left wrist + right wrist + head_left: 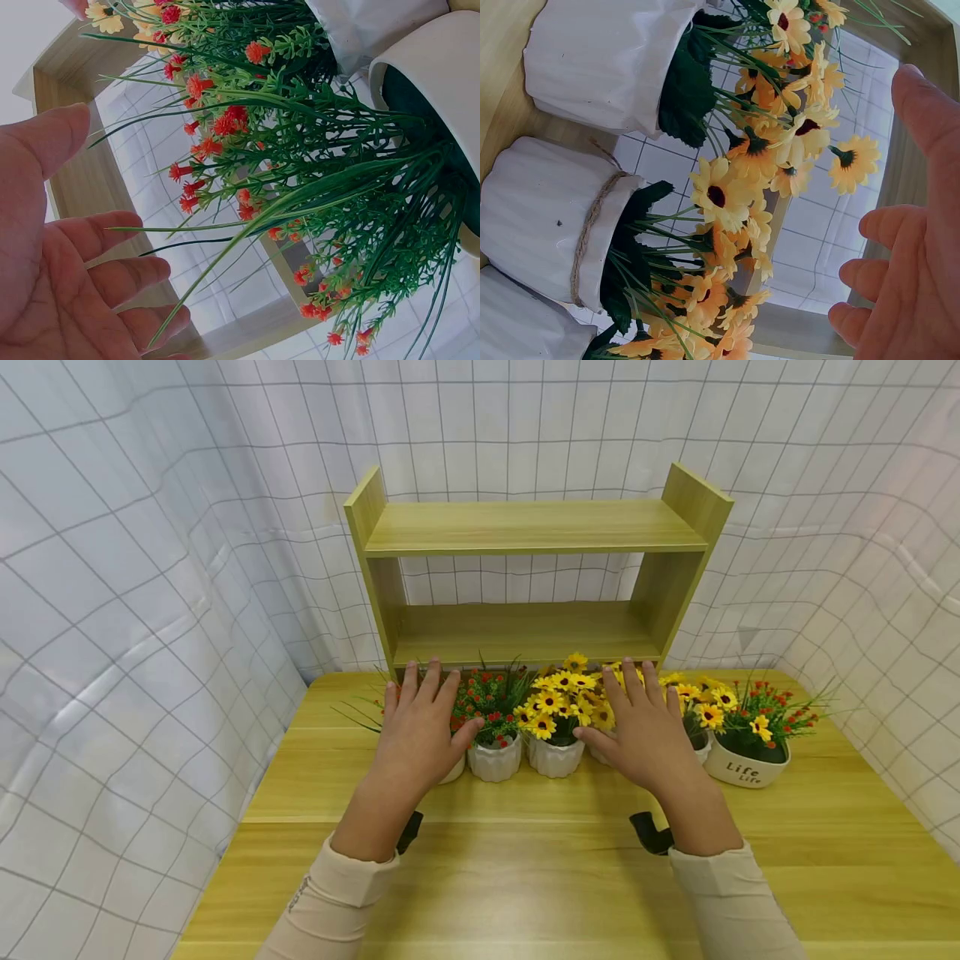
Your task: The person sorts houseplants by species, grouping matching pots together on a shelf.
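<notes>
My left hand [420, 735] hovers palm down with fingers spread, above the left end of a row of potted artificial plants. Nearest it is a plant with red flowers and grassy leaves [225, 124], partly hidden by the hand in the head view. A white pot with red flowers [497, 760] stands just right of it. My right hand [643, 739], also spread and holding nothing, is above yellow daisies [727, 195]. One white pot under it has twine round its rim [547, 217]. Between the hands sits a white pot of yellow daisies [555, 758].
Behind the plants stands a two-tier wooden shelf [525, 527] with raised side panels. An oval planter marked "Life" [750, 768] ends the row at right. Black curved pieces [651, 835] show beside the wrists, above the wooden table [517, 877]. White grid-patterned cloth [135, 610] surrounds the table.
</notes>
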Demonstrator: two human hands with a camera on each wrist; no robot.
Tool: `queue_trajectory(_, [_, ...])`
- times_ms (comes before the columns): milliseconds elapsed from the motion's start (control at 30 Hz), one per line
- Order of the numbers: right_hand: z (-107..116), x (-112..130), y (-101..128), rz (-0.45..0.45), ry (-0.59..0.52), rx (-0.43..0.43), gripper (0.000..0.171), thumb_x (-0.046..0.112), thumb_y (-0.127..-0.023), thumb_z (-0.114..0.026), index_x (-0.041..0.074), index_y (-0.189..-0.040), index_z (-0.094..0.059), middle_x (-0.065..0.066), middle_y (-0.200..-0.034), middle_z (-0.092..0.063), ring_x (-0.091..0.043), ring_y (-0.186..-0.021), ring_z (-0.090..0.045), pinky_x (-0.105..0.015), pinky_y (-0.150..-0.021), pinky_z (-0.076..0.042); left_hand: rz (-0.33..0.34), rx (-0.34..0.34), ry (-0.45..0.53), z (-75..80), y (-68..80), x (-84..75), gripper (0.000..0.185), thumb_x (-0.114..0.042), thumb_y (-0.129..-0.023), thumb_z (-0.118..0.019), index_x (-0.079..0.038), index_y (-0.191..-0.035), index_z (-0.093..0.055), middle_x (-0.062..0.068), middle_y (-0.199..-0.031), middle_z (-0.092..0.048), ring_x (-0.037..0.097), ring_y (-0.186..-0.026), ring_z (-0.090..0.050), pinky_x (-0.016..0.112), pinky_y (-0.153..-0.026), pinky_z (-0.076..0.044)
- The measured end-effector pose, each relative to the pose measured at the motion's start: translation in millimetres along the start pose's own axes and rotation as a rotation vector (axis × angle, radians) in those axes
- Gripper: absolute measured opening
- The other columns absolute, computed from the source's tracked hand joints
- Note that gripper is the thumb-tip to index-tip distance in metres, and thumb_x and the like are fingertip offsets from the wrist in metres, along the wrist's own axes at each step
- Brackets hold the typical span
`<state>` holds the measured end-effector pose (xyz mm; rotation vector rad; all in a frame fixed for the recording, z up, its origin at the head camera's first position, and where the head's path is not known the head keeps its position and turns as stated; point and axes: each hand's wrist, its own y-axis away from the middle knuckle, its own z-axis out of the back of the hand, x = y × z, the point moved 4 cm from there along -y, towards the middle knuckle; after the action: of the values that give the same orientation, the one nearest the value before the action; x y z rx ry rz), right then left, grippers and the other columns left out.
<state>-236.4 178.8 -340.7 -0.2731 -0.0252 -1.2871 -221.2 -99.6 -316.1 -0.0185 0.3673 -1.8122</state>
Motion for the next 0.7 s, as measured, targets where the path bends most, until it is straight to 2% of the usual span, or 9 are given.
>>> queue_trajectory(333, [-1, -2, 1, -0.003, 0.000, 0.005, 0.094, 0.063, -0.093, -0.054, 0.007, -0.159, -0.017, -0.022, -0.164, -0.003, -0.042, -0.149, 0.007, -0.071, -0.109, -0.004, -0.012, -0.012, -0.010, 2.0, -0.1, -0.2, 0.074, -0.052, -0.096, -0.058, -0.009, -0.153, -0.038, 0.020, -0.160, -0.023, 0.043, -0.148, -0.012, 0.062, -0.114, -0.013])
queue_trajectory(500, [-1, -5, 5, -0.008, -0.026, 0.014, 0.096, 0.066, -0.093, -0.051, 0.008, -0.160, -0.014, -0.021, -0.164, 0.000, -0.041, -0.148, 0.011, -0.071, -0.109, -0.003, -0.047, 0.004, -0.046, 6.6, -0.5, 2.8, 0.073, -0.051, -0.096, -0.058, -0.008, -0.152, -0.039, 0.020, -0.160, -0.025, 0.044, -0.148, -0.013, 0.063, -0.113, -0.015])
queue_trajectory(700, [-3, -9, 9, -0.020, -0.042, 0.017, 0.097, 0.068, -0.093, -0.048, 0.008, -0.160, -0.012, -0.021, -0.164, 0.001, -0.039, -0.148, 0.014, -0.070, -0.110, -0.001, -0.104, 0.008, -0.091, 28.0, -5.6, 9.5, 0.073, -0.050, -0.096, -0.060, -0.008, -0.152, -0.039, 0.020, -0.161, -0.022, 0.043, -0.148, -0.010, 0.063, -0.114, -0.013])
